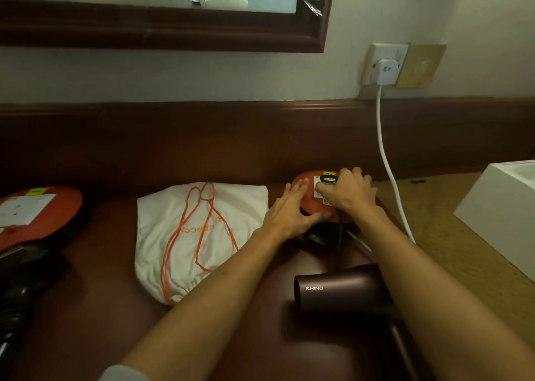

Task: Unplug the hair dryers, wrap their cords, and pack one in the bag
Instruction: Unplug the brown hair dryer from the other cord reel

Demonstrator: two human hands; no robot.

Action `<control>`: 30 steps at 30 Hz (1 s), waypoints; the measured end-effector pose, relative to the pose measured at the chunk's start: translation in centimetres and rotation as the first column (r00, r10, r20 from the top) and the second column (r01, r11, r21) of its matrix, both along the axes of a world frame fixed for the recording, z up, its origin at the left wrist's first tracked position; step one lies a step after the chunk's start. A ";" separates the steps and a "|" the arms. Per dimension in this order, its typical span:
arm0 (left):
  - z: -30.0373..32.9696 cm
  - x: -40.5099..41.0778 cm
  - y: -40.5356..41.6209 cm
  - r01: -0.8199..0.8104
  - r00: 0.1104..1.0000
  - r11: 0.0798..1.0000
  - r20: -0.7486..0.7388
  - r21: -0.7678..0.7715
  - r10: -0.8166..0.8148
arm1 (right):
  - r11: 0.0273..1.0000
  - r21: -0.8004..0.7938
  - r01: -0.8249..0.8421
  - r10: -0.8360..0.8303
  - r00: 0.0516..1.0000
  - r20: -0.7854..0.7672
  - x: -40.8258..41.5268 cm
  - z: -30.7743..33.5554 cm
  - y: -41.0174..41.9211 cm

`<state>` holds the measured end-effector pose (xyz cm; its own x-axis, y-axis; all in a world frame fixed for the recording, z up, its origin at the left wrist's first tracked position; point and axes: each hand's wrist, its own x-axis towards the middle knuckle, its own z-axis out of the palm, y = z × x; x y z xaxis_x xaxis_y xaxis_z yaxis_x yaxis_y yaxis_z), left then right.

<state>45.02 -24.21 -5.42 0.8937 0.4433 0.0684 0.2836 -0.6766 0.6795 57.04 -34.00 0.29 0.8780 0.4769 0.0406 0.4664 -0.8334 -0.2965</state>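
A dark maroon hair dryer (338, 291) lies on the wooden counter at lower right, partly under my right forearm. Its black cord (339, 241) runs up to a black plug (329, 178) seated in an orange socket block (307, 198) near the back wall. My right hand (348, 192) grips that plug with curled fingers. My left hand (291, 211) rests flat on the left side of the orange block, fingers straight. A white drawstring bag (199, 236) with orange cords lies flat to the left of the block.
Another orange socket block (40, 212) with dark glossy material (20, 288) below it sits at far left. A white plug (386, 72) sits in the wall socket, its white cable (388, 160) dropping past my right arm. A white box (503, 210) stands at right.
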 end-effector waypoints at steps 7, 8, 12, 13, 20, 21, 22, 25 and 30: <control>-0.3 0.0 -0.1 -0.009 1.000 0.999 -0.018 0.050 0.010 | 0.995 -0.104 -0.001 0.006 0.999 0.046 -0.2 0.1 0.7; -0.4 0.0 0.0 -0.007 1.000 0.999 -0.020 0.052 0.008 | 0.995 -0.104 -0.011 0.019 0.997 0.070 -0.1 0.0 0.7; -0.5 0.2 0.2 0.000 1.000 0.996 -0.019 0.095 0.002 | 0.987 -0.138 -0.088 0.110 0.981 0.157 0.1 0.6 0.5; -0.5 0.2 0.3 -0.001 1.000 0.994 -0.022 0.113 0.004 | 0.983 -0.154 -0.105 0.129 0.980 0.154 0.1 0.8 0.5; 0.1 0.4 0.6 -0.011 0.997 0.982 -0.076 0.187 0.026 | 0.989 0.144 -0.038 0.047 0.997 -0.059 0.4 3.1 -0.4; 0.2 0.5 0.6 0.000 0.995 0.983 -0.093 0.185 0.018 | 0.979 0.203 -0.017 0.038 0.994 -0.099 0.4 3.7 -0.9; 0.6 0.5 0.7 0.021 0.994 0.984 -0.111 0.179 -0.001 | 0.970 0.241 -0.011 0.044 0.991 -0.130 0.3 4.0 -1.3; 2.3 -0.1 1.9 0.096 0.988 0.987 -0.129 0.126 -0.080 | 0.930 0.355 -0.096 0.164 0.972 -0.167 -1.0 3.6 -1.9; 4.6 -4.9 4.3 0.016 0.991 0.987 -0.136 0.158 0.006 | 0.896 0.326 -0.301 0.366 0.917 -0.159 -4.4 2.0 -0.9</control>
<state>40.10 -19.94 -0.81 0.9016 0.4322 0.0153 0.3624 -0.7743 0.5188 52.63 -34.86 2.32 0.6722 0.7384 0.0534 0.6007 -0.5019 -0.6223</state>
